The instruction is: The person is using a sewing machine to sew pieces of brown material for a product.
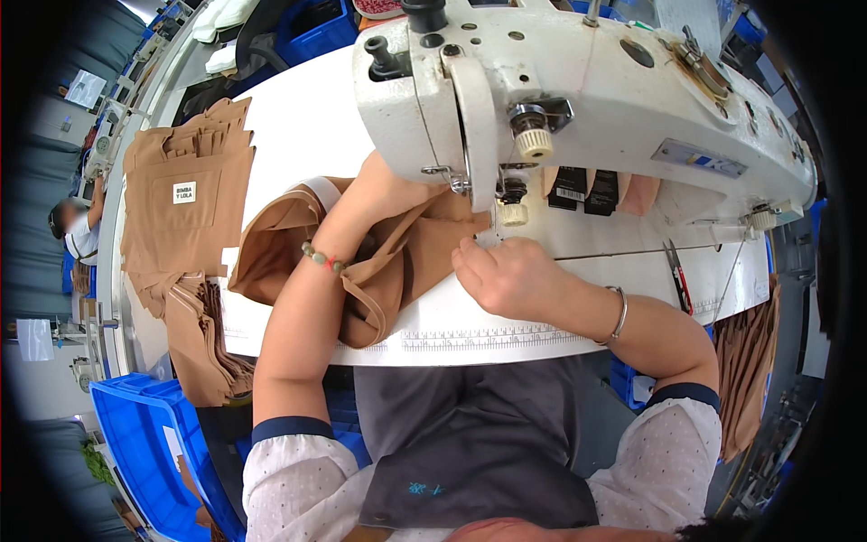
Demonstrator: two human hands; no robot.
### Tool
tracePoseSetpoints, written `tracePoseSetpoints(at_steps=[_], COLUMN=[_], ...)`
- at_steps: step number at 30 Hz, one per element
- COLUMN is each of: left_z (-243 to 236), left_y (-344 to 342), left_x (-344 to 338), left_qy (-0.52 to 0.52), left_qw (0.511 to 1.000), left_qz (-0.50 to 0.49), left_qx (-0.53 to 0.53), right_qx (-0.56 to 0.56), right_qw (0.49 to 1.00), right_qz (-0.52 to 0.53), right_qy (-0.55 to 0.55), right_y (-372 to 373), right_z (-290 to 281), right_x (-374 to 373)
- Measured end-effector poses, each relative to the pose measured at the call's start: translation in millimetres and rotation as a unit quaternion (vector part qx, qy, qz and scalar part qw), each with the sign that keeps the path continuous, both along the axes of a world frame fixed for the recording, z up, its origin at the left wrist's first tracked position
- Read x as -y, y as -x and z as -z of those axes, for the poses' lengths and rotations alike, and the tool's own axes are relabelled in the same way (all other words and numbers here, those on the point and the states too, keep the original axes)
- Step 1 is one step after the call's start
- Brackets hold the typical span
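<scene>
A brown fabric bag (420, 262) lies bunched on the white sewing table, its open mouth turned to the left. My left hand (393, 191) reaches across it beneath the head of the white sewing machine (406, 117); the fingers are hidden by the machine. Close to the needle area, my right hand (508, 275) is closed, thumb and fingertips pinched together beside the bag's right edge. Whatever sits in that pinch is too small or hidden to make out. Part of the bag runs under the machine head.
Stacked brown fabric pieces (149, 239) lie at the left, some draping over the edge. Red-handled scissors (679, 278) rest to the right. Black labels (601, 191) sit behind the needle area. A blue crate (149, 452) stands lower left; more brown fabric (748, 366) hangs at right.
</scene>
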State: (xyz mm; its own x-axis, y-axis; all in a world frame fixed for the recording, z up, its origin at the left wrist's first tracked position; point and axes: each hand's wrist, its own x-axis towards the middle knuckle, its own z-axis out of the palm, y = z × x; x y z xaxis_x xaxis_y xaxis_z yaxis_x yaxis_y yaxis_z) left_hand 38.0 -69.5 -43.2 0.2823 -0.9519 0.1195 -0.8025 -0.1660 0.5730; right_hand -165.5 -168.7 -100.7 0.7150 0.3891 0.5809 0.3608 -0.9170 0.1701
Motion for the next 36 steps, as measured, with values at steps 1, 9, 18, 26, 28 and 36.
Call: tracePoseSetpoints(at_steps=[1,9,18,26,28,36], left_z=[2,-9,33,35,35,37], left_y=[0,66,70,65,60,40], left_x=[-3,-42,-72,-63,-57,-36], left_qy=[0.0,0.014,0.055,0.086,0.098,0.134], left_qw=[1.0,0.936,0.961,0.967,0.965,0.965], left_qz=[-0.001,-0.09,-0.005,0.004,0.005,-0.005], left_qx=[0.001,0.339,0.27,0.241,0.244,0.224], right_qx=[0.001,-0.042,-0.033,-0.049,-0.051,-0.042], right_qw=[1.0,0.999,0.999,0.998,0.998,0.997], right_qz=[-0.001,0.009,-0.002,0.03,0.044,0.068], right_qy=[0.0,0.007,-0.025,0.005,0.019,-0.012], right_y=[1,6,6,14,11,-5], right_z=[-1,2,-2,-1,-1,0], right_x=[-1,0,-4,-10,-8,4])
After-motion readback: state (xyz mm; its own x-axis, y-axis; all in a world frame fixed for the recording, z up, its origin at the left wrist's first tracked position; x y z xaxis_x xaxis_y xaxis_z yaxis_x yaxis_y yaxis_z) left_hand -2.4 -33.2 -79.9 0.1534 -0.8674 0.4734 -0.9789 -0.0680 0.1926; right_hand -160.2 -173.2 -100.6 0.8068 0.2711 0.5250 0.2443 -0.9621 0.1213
